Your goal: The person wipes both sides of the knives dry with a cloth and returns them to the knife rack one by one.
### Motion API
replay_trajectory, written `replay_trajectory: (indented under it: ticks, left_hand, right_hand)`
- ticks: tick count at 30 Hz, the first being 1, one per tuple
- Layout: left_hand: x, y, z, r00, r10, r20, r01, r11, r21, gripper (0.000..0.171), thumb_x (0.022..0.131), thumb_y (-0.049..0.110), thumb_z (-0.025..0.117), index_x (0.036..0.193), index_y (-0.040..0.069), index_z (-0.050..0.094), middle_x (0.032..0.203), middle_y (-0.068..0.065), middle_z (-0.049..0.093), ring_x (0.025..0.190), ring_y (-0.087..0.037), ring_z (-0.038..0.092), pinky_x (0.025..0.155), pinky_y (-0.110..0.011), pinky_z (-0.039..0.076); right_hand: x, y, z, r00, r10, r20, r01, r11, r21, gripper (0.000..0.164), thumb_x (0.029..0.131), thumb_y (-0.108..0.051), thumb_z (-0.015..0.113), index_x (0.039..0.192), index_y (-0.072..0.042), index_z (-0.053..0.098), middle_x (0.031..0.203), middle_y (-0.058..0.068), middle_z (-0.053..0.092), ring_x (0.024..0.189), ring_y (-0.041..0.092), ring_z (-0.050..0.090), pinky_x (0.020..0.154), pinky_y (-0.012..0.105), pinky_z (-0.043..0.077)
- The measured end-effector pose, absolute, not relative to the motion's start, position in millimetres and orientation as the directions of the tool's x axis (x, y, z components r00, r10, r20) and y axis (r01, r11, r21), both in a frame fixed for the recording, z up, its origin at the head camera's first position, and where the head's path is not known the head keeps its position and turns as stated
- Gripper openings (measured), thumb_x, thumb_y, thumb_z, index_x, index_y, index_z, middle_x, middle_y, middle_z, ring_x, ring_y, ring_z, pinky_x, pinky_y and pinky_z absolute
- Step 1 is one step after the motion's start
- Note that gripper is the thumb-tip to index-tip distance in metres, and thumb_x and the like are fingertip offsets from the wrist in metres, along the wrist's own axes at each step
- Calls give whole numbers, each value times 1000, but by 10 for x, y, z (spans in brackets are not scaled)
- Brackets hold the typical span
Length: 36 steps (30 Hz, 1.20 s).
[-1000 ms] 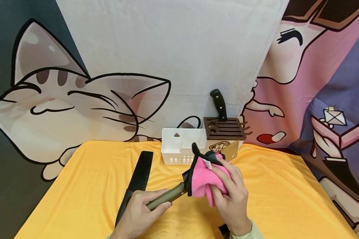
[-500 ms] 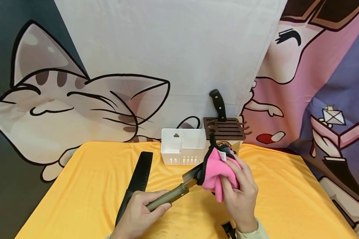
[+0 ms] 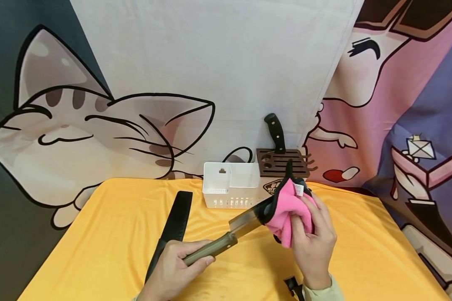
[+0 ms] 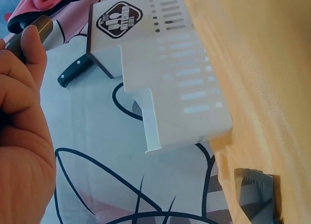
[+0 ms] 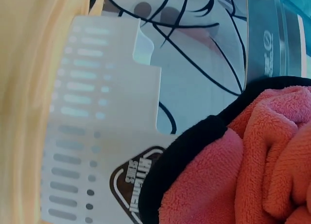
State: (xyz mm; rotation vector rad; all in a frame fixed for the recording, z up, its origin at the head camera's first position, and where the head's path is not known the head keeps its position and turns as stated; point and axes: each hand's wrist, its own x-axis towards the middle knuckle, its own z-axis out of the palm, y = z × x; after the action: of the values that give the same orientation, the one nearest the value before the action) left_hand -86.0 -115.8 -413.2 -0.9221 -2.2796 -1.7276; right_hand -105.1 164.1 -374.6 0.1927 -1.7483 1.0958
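My left hand grips the olive-green handle of a knife, thumb along the handle. The blade points up and to the right, with its metal showing near the handle. A pink cloth with black edging covers the far part of the blade. My right hand holds the bunched cloth with its fingers, and the blade's tip is hidden in it. In the right wrist view, the fluffy cloth fills the lower right, with the marked blade above it.
A white holder with a brown slotted top stands at the back, with a black-handled knife in it. Left of my hands lies a long black blade-shaped thing on the yellow tablecloth. Behind hangs a printed cloth backdrop.
My right hand has moved up and to the right with the cloth, sliding away from the knife's handle. More bare blade shows. My left hand and the handle stay nearly still.
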Motion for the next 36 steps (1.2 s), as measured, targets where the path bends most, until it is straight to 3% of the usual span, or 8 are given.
replay_trajectory:
  ticks: [20,36]
  left_hand:
    - [-867,-1181,-4134,-813,386,437,513,119,850,22,92,3,71,114,4,75,88,2,76,71,-4,62,56,-27,53]
    - [-872,-1181,-4118,-815,369,447,500,57,864,22,93,-3,66,111,5,75,87,-2,75,75,-8,65,61,-26,55]
  right_hand:
    - [-1158,1807,-3919,-509,399,763,-477,607,-636,35,78,16,72,110,4,74,120,19,67,112,5,59,93,14,44]
    - [-1166,1771,-3971,-532,357,768,-478,622,-620,36,75,12,75,109,0,76,118,16,68,109,8,60,90,13,44]
